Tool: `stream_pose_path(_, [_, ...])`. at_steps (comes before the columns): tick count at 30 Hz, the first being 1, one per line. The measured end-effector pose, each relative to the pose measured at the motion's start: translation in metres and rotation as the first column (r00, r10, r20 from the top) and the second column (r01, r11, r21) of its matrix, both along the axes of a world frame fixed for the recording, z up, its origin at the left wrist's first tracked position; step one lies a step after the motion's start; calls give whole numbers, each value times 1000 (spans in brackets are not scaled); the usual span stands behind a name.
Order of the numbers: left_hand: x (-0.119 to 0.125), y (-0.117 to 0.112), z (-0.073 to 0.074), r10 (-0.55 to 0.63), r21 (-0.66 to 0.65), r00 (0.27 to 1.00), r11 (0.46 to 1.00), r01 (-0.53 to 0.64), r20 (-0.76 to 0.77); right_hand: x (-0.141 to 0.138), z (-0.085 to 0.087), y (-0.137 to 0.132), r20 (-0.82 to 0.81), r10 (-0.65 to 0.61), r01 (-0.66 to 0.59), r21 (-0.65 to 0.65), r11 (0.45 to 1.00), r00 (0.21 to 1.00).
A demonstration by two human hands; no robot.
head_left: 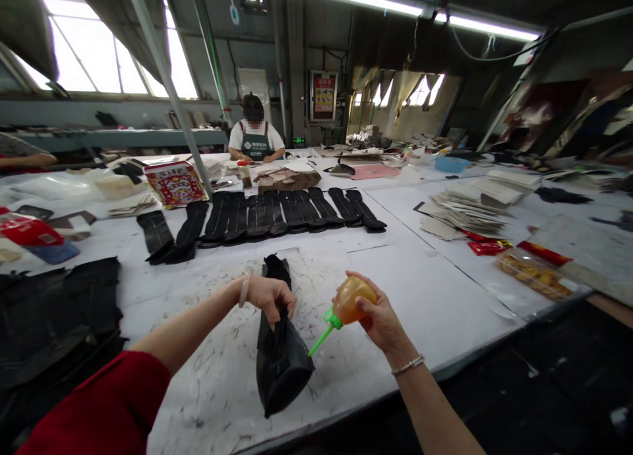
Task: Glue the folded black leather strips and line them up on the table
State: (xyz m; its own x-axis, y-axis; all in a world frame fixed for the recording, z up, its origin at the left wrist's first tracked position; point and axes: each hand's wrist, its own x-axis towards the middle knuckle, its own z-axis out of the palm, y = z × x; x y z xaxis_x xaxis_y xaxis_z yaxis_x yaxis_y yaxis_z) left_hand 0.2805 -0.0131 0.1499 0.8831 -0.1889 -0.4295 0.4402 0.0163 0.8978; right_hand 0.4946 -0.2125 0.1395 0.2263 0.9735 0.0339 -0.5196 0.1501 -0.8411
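Observation:
My left hand [270, 298] is closed on the upper part of a black fabric-and-leather piece [281, 356] that lies on the white table [425, 310]. My right hand [378, 316] grips an orange squeeze bottle [352, 298] with a green nozzle [324, 333]. The nozzle tip touches the black piece near its right edge. A bracelet sits on each wrist, and my left arm has a red sleeve.
A row of black pieces [277, 214] lies laid out further back. A black pile [54, 323] sits at the left, paper stacks [469, 211] and packets [534, 270] at the right. A person in an apron [256, 138] sits at the far side.

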Motion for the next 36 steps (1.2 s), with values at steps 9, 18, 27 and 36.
stream_pose_path(9, [-5,4,0,142,-11,990,990,-142,12,-8,-6,-11,-147,-78,81,21,996,986])
stream_pose_path(18, [-6,7,-5,330,-44,940,944,-327,91,-14,-14,-11,-327,-275,272,-57,961,904])
stream_pose_path(27, [2,2,-4,411,-77,906,911,-404,101,-12,6,-16,-307,-403,410,-46,911,862])
stream_pose_path(36, [6,1,-4,438,-82,889,899,-430,132,-9,9,-20,-252,-453,465,-15,885,855])
